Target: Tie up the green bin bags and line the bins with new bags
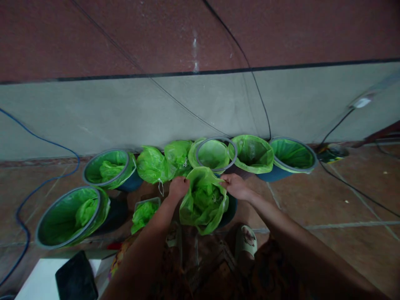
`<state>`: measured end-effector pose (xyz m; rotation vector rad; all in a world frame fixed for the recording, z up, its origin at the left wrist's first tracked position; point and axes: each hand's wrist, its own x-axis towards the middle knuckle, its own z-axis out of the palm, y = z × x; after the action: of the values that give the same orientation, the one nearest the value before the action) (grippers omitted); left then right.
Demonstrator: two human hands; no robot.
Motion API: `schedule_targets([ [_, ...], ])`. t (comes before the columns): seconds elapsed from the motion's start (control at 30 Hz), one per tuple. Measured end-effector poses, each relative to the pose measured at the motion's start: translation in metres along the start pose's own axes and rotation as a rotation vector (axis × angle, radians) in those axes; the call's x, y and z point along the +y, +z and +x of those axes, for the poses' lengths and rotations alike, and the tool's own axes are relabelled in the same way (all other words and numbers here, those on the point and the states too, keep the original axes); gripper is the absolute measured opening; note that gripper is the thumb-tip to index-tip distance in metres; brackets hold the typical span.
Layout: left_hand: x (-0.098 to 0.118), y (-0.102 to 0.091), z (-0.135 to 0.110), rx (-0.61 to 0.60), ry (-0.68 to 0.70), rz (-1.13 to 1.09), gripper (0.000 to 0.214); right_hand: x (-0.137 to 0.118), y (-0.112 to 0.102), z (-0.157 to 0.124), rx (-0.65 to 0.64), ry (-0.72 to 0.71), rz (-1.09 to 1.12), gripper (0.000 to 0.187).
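Observation:
A small dark blue bin [230,210] stands on the tiled floor right in front of me, with a bright green plastic bag [203,202] spread over its mouth. My left hand [178,187] is closed on the bag's left top edge. My right hand [235,185] pinches the bag's right top edge. Both hands hold the bag open and pull it over the rim. Crumpled green plastic lies inside the bag.
Several more bins lined with green bags stand along the grey wall: [108,168], [68,216], [214,154], [253,153], [292,156]. Loose tied green bags [153,164] lie between them. A small box of green bags [144,212] sits at left. Cables run over wall and floor. My sandalled foot [246,239] is below.

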<state>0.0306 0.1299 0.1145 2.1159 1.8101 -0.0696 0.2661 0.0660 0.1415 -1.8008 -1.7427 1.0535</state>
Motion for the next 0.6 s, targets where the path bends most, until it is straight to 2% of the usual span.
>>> schedule_targets([
  [0.2, 0.006, -0.010, 0.004, 0.141, 0.003, -0.128, 0.035, 0.000, -0.004, -0.005, 0.028, -0.045, 0.254, 0.024],
  [0.43, 0.012, -0.017, 0.006, 0.295, 0.117, -0.492, 0.029, -0.016, -0.032, -0.032, -0.028, -0.133, 0.466, 0.026],
  [0.6, 0.025, -0.024, 0.004, 0.345, 0.150, -0.709, 0.027, -0.021, -0.043, -0.042, 0.010, -0.118, 0.576, 0.024],
])
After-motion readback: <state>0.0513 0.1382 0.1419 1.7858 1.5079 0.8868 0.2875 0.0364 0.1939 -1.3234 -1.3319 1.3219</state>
